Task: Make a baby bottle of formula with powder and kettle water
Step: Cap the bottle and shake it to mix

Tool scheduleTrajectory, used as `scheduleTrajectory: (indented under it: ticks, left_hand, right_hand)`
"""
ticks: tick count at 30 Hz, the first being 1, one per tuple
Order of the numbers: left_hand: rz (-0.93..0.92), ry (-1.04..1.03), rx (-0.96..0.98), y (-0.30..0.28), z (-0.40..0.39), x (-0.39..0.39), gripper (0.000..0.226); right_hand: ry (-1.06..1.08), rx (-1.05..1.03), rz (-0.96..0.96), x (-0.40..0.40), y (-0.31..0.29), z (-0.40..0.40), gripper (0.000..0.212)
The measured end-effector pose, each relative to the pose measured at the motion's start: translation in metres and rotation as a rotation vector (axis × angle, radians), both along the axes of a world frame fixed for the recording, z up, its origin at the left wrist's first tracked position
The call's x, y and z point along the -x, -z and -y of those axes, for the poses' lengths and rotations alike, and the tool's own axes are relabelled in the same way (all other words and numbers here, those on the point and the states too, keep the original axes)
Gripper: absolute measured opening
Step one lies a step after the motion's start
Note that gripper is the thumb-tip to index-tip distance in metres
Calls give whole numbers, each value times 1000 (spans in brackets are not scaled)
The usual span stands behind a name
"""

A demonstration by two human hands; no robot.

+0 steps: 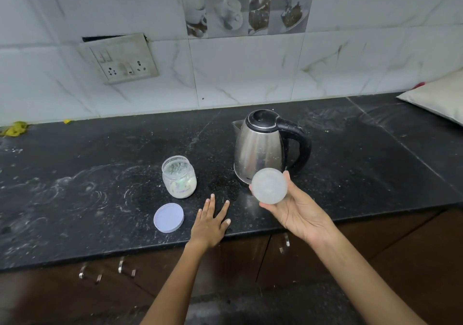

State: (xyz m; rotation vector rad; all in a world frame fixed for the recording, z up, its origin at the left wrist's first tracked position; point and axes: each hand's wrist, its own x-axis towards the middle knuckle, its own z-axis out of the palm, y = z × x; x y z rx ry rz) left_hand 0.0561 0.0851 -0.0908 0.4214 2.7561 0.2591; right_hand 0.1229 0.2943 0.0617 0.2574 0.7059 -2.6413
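one round, translucent white object, seen end-on so that only its circular face shows, is held up in the right hand; whether it is the bottle's base or a cap cannot be told. the right hand is palm-up, thumb on the object's right edge and fingers curled under and behind it, above the front part of the black stone counter and in front of the kettle. one steel kettle with a black lid and black handle stands upright on the counter, handle to the right, spout to the left. one clear jar of white powder stands open to the kettle's left, well apart from it, about a third full. one pale lilac lid lies flat near the counter's front edge, just in front of the jar and not touching it. the left hand lies flat on the counter between the lid and the right hand, fingers straight and spread, holding nothing. on the tiled wall behind is one switch-and-socket plate. a pale cushion rests at the far right.
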Motion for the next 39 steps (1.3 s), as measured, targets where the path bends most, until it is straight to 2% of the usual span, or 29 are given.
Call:
scheduleTrajectory:
  ticks: [2, 3, 5, 7, 9, 11, 13, 17, 18, 21, 26, 29, 34, 37, 39]
  left_hand:
    - [4, -5, -4, 0, -1, 0, 57]
    - [6, -7, -5, 0, -1, 0, 56]
    - [9, -9, -6, -2, -1, 0, 57]
    - [20, -8, -10, -3, 0, 0, 60]
    - [32, -2, -9, -4, 0, 0, 65]
    - [30, 0, -14, -5, -1, 0, 61]
    - [22, -3, -24, -5, -2, 0, 58]
    - [35, 0, -11, -6, 1, -1, 69]
    - [32, -1, -14, -6, 1, -1, 69]
    - [11, -7, -25, -6, -2, -2, 59]
    - [28, 5, -9, -7, 0, -2, 69]
    - [10, -7, -38, -7, -2, -3, 59]
    - [22, 18, 13, -8, 1, -3, 74]
    - [18, -11, -49, -11, -1, -4, 61]
    - [23, -7, -37, -12, -1, -5, 64]
  right_hand:
    - [53, -35, -9, 3, 0, 3, 84]
    - [100, -130, -43, 4, 2, 6, 78]
    - [214, -477, -209, 2, 12, 12, 90]
    - [234, -818, -454, -5, 24, 21, 103]
    - [199, -926, -591, -10, 28, 28, 104]
    - [278, -909, -584, -6, 25, 26, 105]
    - [352, -823, -470, -2, 26, 23, 103]
    - [164, -823, -473, -10, 40, 35, 102]
    - [171, -819, -475, -10, 39, 36, 102]
    - [336, -771, -365, -1, 33, 25, 103]
    - [130, -796, -448, -8, 37, 34, 97]
    - [297, -764, -392, 1, 29, 26, 97]
    - [109, -812, -439, -10, 36, 40, 98]
    - [292, -783, -374, 0, 30, 31, 99]
    - [257, -795, -371, 0, 31, 33, 99]
